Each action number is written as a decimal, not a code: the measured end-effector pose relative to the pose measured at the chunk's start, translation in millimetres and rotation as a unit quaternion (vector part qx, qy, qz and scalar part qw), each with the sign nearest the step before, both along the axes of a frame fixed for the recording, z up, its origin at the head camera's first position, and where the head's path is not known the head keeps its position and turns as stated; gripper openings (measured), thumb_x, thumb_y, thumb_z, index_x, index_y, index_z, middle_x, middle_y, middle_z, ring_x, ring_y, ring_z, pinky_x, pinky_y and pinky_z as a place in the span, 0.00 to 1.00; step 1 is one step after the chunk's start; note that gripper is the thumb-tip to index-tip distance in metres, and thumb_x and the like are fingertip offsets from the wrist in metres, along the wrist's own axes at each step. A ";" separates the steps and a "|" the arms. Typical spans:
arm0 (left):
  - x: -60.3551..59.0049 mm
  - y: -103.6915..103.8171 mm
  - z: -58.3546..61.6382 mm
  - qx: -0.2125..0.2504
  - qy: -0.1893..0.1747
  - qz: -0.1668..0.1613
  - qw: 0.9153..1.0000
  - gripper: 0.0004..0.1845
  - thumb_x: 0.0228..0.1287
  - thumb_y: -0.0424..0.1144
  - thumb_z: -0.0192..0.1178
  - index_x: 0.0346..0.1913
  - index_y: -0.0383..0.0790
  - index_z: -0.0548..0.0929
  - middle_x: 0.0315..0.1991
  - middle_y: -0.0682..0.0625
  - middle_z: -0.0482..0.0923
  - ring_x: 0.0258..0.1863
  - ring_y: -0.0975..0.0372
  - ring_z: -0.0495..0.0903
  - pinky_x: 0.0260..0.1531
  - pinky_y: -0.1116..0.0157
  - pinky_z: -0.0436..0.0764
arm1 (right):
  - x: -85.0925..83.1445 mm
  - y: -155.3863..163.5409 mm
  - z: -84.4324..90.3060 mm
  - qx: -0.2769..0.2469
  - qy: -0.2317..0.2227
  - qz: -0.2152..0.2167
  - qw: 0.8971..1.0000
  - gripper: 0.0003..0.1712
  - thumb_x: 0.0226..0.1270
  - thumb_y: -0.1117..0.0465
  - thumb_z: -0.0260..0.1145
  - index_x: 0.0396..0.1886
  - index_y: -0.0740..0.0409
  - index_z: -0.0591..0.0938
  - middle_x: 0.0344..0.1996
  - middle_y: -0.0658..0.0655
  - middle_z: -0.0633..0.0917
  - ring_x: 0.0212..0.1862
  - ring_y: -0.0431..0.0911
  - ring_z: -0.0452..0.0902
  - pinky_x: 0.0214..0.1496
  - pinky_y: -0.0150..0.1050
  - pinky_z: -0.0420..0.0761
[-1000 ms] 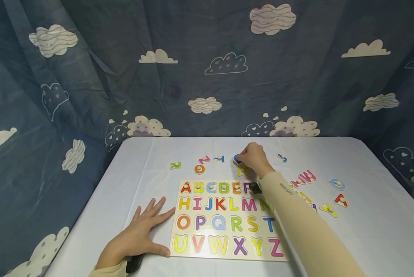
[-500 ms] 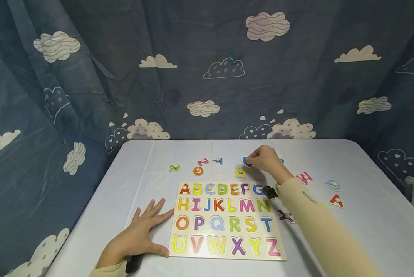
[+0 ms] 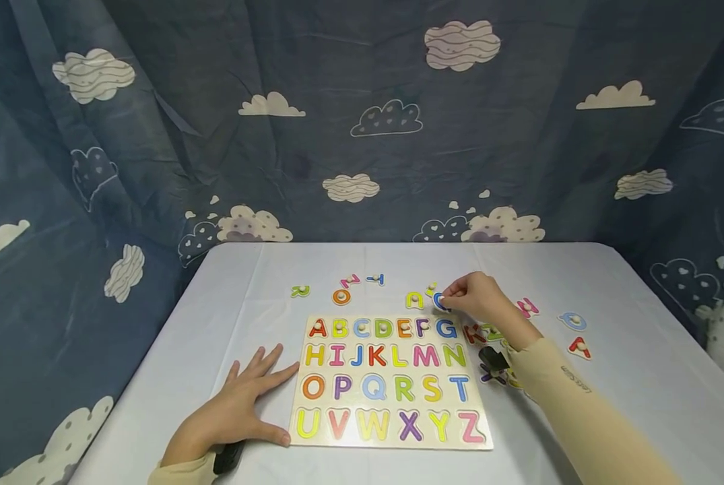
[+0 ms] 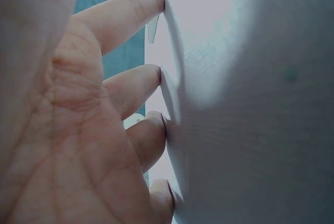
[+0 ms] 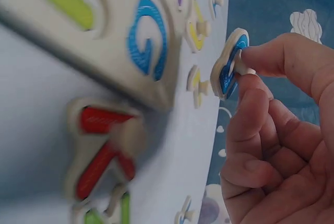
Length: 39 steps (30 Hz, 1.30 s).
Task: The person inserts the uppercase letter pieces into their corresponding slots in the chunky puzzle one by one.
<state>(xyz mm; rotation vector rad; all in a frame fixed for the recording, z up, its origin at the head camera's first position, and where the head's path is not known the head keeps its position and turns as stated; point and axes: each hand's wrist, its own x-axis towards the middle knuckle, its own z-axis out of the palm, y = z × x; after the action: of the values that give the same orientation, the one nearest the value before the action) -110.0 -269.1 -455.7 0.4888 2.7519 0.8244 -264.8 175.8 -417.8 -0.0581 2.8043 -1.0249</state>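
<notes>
In the head view my right hand (image 3: 485,303) pinches a blue letter G puzzle piece (image 3: 439,301) just behind the top right corner of a wooden alphabet board (image 3: 388,403). The right wrist view shows thumb and index finger on the knob of the tilted G piece (image 5: 228,67), off the table, beside the board's printed G slot (image 5: 147,38). Knobbed pieces A to F sit in the board's top row. My left hand (image 3: 240,407) rests spread on the table at the board's left side. Its fingertips (image 4: 156,2) touch the board edge in the left wrist view.
Loose letters lie behind the board, including a green R (image 3: 300,291), an orange O (image 3: 341,297) and a yellow U (image 3: 415,300). A red K (image 3: 473,334), a red A (image 3: 580,347) and a light-blue Q (image 3: 572,320) lie on the right. A cloud-printed curtain (image 3: 313,162) hangs behind the table.
My right hand has moved right and nearer the board's top right corner with the G piece, uncovering the yellow U. My left hand has stayed by the board.
</notes>
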 end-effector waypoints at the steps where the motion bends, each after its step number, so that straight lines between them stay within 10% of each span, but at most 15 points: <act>1: -0.2 -0.4 0.7 -0.002 0.000 0.001 1.000 0.65 0.32 0.67 0.86 0.81 0.56 0.72 0.88 0.40 0.51 0.87 0.32 0.42 0.77 0.21 0.36 | 2.8 0.7 -0.7 -0.001 -0.001 0.003 1.000 0.14 0.70 0.55 0.76 0.42 0.63 0.89 0.33 0.58 0.87 0.36 0.46 0.77 0.32 0.33 0.78; 15: -0.7 -0.7 1.9 -0.010 -0.006 0.010 1.000 0.65 0.31 0.66 0.87 0.81 0.56 0.72 0.88 0.41 0.51 0.87 0.33 0.41 0.78 0.22 0.35 | 21.9 2.6 -12.7 0.009 -0.018 0.059 0.998 0.09 0.68 0.59 0.76 0.35 0.61 0.89 0.23 0.51 0.83 0.24 0.42 0.74 0.25 0.33 0.72; 39: -0.3 2.0 -1.2 -0.013 -0.001 0.003 1.000 0.65 0.31 0.67 0.86 0.81 0.58 0.72 0.88 0.41 0.51 0.87 0.33 0.42 0.77 0.22 0.35 | 34.8 7.0 -17.2 0.003 -0.017 0.036 0.999 0.12 0.69 0.57 0.78 0.38 0.62 0.89 0.24 0.53 0.84 0.26 0.43 0.76 0.27 0.34 0.75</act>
<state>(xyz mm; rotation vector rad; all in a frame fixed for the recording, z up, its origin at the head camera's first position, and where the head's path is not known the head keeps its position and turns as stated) -110.3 -267.1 -456.9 0.4740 2.7606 0.7896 -230.0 182.8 -435.0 -0.1384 2.7529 -0.9912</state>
